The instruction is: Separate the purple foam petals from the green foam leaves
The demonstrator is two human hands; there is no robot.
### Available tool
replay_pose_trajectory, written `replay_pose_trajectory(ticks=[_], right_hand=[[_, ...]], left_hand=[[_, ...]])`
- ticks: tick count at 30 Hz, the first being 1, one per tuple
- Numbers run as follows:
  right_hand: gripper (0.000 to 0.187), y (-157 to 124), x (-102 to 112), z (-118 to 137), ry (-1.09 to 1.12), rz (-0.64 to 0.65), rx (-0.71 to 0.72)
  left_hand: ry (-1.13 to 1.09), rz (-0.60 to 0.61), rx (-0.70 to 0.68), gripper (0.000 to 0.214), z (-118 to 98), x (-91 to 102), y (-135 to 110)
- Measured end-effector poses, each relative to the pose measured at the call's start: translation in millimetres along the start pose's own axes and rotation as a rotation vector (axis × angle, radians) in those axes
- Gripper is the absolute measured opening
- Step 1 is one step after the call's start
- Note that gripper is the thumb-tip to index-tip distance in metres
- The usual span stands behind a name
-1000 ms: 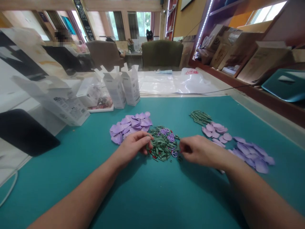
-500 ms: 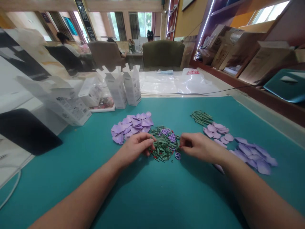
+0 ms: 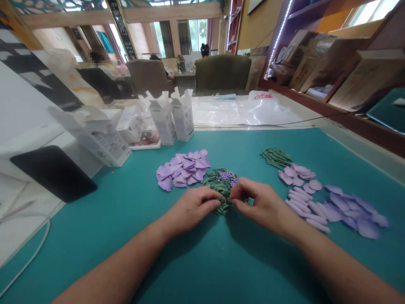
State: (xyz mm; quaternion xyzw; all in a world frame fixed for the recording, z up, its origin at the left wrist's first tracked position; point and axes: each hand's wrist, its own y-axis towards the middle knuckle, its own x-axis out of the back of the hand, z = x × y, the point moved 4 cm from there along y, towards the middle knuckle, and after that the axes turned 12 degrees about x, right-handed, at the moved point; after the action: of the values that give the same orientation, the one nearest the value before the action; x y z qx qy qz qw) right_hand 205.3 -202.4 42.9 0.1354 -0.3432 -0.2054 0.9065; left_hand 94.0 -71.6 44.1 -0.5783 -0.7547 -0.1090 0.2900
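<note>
My left hand (image 3: 201, 205) is closed in a pinch at the front of a heap of small green leaf-like pieces (image 3: 218, 174). Its fingertips seem to hold a small green piece (image 3: 221, 198). Opposite it, my right hand (image 3: 257, 200) pinches what looks like a small red piece (image 3: 231, 197), mostly covered by the fingers. The two sets of fingertips are almost touching over the heap. Small purple wheel-shaped pieces (image 3: 225, 176) lie on top of the heap, partly behind my right hand.
Purple petals (image 3: 183, 168) are piled left of the heap. On the right lie green sticks (image 3: 275, 157), pale round petals (image 3: 295, 173), pale long pieces (image 3: 302, 200) and larger purple petals (image 3: 354, 209). White boxes (image 3: 182, 118) and a black tablet-like panel (image 3: 53, 173) stand left on the green mat (image 3: 196, 270).
Both hands have come closer together over the green heap, the left one moving right. The view has shifted slightly, and the pale long pieces by my right arm show more fully.
</note>
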Motion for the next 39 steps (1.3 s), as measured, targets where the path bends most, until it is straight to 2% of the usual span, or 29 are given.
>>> replay_pose_trajectory(ticks=[7, 16, 32, 39], right_hand=[[0.003, -0.4, -3.1, -3.6, 0.080, -0.001, -0.002], [0.014, -0.5, -4.7, -1.8, -0.003, -0.006, 0.114], [0.010, -0.1, -9.8, -6.3, -0.124, 0.004, 0.139], [0.013, -1.9, -10.4, -1.7, -0.193, -0.030, 0.221]], left_hand=[[0.129, -0.042, -0.073, 0.021, 0.9, -1.8, 0.6], [0.297, -0.033, -0.066, 0.019, -0.1, -3.7, -0.2], [0.309, -0.040, -0.086, 0.018, -0.5, -5.1, -0.4], [0.342, -0.039, -0.074, 0.018, -0.2, -5.6, -0.2]])
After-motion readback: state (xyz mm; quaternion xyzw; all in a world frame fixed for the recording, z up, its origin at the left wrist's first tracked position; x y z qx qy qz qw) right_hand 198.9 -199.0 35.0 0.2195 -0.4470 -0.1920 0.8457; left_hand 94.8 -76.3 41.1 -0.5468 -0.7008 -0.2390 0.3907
